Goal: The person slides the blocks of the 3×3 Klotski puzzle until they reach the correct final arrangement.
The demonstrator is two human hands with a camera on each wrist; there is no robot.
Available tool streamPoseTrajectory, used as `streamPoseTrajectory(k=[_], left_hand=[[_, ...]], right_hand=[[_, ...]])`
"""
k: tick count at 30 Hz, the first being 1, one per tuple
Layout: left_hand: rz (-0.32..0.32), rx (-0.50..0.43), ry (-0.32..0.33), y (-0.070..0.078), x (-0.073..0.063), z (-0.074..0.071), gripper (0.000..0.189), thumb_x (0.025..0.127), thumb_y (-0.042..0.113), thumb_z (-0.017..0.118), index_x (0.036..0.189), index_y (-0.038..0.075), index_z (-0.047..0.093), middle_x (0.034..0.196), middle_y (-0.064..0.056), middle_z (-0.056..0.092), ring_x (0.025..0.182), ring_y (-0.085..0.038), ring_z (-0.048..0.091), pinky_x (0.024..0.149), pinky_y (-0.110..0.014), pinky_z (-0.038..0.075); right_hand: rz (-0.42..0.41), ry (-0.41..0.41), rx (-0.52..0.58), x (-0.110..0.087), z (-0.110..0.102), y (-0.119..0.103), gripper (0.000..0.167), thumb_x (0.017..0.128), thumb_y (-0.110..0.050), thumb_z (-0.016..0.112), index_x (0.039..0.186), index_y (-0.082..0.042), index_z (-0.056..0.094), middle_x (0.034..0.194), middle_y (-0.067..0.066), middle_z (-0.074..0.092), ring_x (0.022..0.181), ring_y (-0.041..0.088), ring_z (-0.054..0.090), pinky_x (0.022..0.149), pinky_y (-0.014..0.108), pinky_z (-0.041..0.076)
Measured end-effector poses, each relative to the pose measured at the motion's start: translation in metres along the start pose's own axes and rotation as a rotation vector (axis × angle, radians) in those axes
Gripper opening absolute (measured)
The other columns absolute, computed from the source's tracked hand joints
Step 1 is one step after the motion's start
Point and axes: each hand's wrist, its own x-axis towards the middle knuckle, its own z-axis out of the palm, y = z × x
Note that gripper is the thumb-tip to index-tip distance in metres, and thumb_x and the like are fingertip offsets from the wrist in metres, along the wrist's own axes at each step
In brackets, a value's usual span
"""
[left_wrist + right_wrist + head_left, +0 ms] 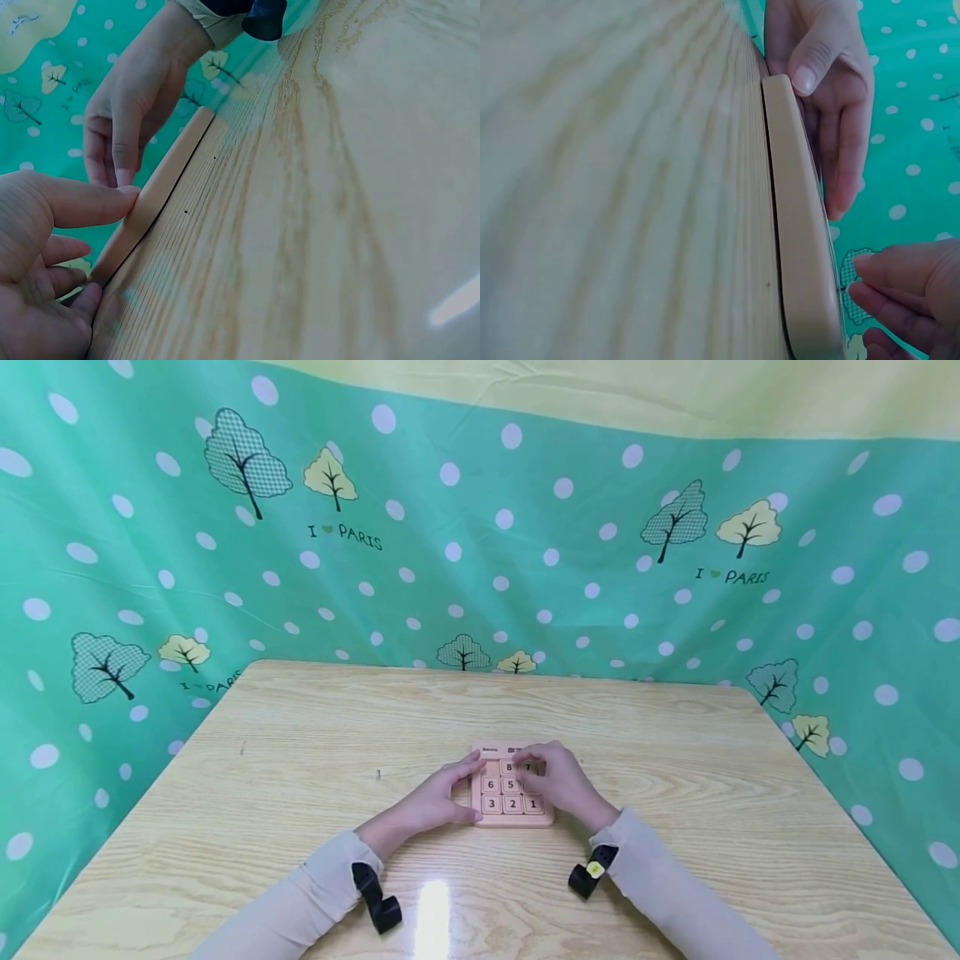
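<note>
A pink sliding number puzzle (517, 822) lies flat on the table, with rows 8-7, 6-5 and 3-2-1 visible. The upper-left slot (491, 768) has no tile, and the right end of the middle row is hidden behind my right hand. My left hand (431, 800) holds the puzzle's left side, thumb at the near corner and fingers farther up. Over the right part of the tiles is my right hand (562, 781), fingers bent downward near the 8 and 7. Whether its fingertips touch a tile is unclear. The right wrist view shows the puzzle's thick side edge (802, 225) beside both hands.
The wood-grain table (300, 735) extends around the puzzle, with a small dark mark (378, 774) to the left. A green dotted cloth (480, 552) with trees hangs behind and at the sides. Black wrist cameras (375, 897) sit on both sleeves.
</note>
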Motion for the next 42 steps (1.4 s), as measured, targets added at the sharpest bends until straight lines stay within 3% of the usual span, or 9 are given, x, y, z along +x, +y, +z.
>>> streamPoseTrajectory(k=[8, 24, 33, 42], left_hand=[[-0.002, -0.005, 0.000, 0.001, 0.000, 0.001, 0.080, 0.072, 0.006, 0.077, 0.142, 0.002, 0.039, 0.156, -0.009, 0.020, 0.143, -0.033, 0.013, 0.115, -0.051, 0.009], [-0.004, -0.005, -0.007, 0.002, 0.000, 0.001, 0.080, 0.072, 0.006, 0.077, 0.142, 0.002, 0.038, 0.156, -0.009, 0.019, 0.143, -0.034, 0.013, 0.115, -0.051, 0.009], [0.006, 0.009, 0.001, 0.002, 0.000, 0.001, 0.080, 0.072, 0.006, 0.077, 0.142, 0.002, 0.038, 0.156, -0.010, 0.020, 0.142, -0.034, 0.014, 0.115, -0.051, 0.010], [0.007, 0.024, 0.001, 0.003, -0.001, 0.001, 0.079, 0.073, 0.005, 0.076, 0.142, 0.002, 0.039, 0.156, -0.009, 0.021, 0.143, -0.033, 0.014, 0.115, -0.052, 0.010]], right_hand=[[0.004, 0.011, -0.035, 0.004, -0.003, 0.007, 0.021, 0.080, -0.003, 0.071, 0.100, -0.008, 0.072, 0.103, 0.002, 0.069, 0.088, 0.016, 0.056, 0.078, 0.035, 0.047], [0.028, 0.014, -0.030, 0.006, 0.001, 0.006, 0.021, 0.078, -0.001, 0.071, 0.098, -0.009, 0.072, 0.101, 0.001, 0.067, 0.096, 0.020, 0.054, 0.090, 0.041, 0.043], [0.040, 0.014, -0.026, 0.007, 0.004, 0.003, 0.020, 0.079, 0.000, 0.070, 0.097, -0.009, 0.072, 0.099, 0.002, 0.068, 0.091, 0.018, 0.056, 0.083, 0.037, 0.047], [0.021, 0.001, -0.026, 0.010, 0.008, -0.001, 0.019, 0.080, 0.002, 0.070, 0.096, -0.007, 0.072, 0.100, 0.004, 0.070, 0.094, 0.020, 0.063, 0.087, 0.037, 0.052]])
